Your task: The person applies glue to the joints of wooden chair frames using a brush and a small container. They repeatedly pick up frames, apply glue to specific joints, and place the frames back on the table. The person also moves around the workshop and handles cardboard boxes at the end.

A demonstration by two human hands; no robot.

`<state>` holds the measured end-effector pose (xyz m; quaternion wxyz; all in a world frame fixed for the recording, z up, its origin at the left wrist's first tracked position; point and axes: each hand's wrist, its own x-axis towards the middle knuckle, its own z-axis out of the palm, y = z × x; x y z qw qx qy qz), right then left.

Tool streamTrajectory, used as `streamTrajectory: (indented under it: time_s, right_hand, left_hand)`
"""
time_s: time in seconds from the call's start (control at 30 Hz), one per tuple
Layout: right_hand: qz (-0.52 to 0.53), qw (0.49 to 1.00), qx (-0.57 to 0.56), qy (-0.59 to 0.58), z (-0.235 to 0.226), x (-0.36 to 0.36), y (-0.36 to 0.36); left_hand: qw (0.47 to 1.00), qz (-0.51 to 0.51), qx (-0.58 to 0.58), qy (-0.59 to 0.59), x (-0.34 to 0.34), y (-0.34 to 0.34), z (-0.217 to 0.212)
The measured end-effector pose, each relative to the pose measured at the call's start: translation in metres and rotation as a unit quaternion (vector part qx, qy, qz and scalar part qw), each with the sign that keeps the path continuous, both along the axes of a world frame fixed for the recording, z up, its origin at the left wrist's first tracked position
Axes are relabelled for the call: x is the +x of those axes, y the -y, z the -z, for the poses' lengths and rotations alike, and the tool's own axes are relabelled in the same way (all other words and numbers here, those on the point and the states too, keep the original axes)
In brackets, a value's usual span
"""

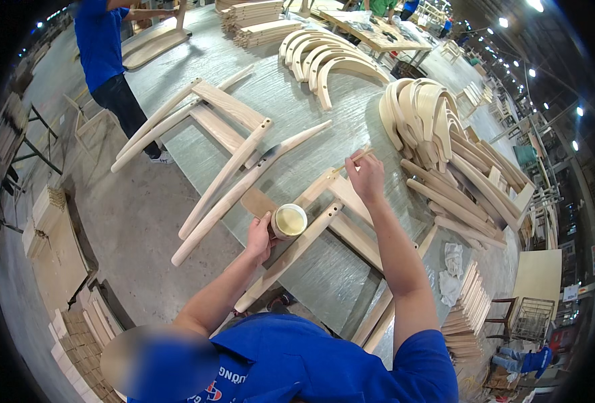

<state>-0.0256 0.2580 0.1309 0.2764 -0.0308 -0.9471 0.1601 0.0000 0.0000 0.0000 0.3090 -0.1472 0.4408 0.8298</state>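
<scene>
My left hand (260, 238) grips a round cup (290, 220) with pale yellow liquid, seen from above, over the wooden frame near the table's front edge. My right hand (366, 176) pinches a thin wooden stick (341, 166). The stick's tip is at the end of a pale chair leg (317, 188), where small holes show; whether it enters a hole I cannot tell. Nearer to me lies a parallel leg (290, 251) with dark holes at its upper end. Crosspieces run right from both legs, partly behind my right forearm.
Another leg frame (227, 134) lies to the left, jutting past the table (290, 111). Curved wooden pieces (334, 57) stand farther back. Bent parts (418, 121) and loose legs (458, 195) are piled at right. A co-worker in blue (102, 54) stands at the far left.
</scene>
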Motion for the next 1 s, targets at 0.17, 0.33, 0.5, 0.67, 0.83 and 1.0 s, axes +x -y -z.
streamTrajectory:
  time_s: [0.17, 0.33, 0.5, 0.67, 0.83, 1.0]
  right_hand:
    - [-0.004, 1.0, 0.008, 0.007, 0.008, -0.004, 0.0]
    - [0.013, 1.0, -0.004, -0.014, 0.01, -0.003, -0.012]
    - [0.02, 1.0, 0.003, -0.016, 0.008, -0.009, -0.013]
    - [0.017, 1.0, 0.0, -0.005, 0.025, -0.014, -0.021]
    - [0.032, 0.997, -0.02, 0.062, 0.032, -0.02, -0.022]
    - [0.033, 0.997, -0.025, 0.063, 0.026, -0.015, -0.027]
  left_hand:
    - [1.0, 0.014, 0.013, 0.0, 0.0, 0.004, -0.003]
    - [1.0, 0.014, 0.009, 0.003, 0.003, -0.002, -0.009]
    - [1.0, 0.008, -0.002, 0.003, 0.0, 0.002, -0.005]
    - [1.0, 0.007, -0.018, 0.008, 0.001, -0.001, -0.014]
    - [1.0, -0.002, -0.012, 0.011, 0.001, -0.001, -0.011]
    - [1.0, -0.002, 0.0, 0.016, 0.001, -0.003, -0.012]
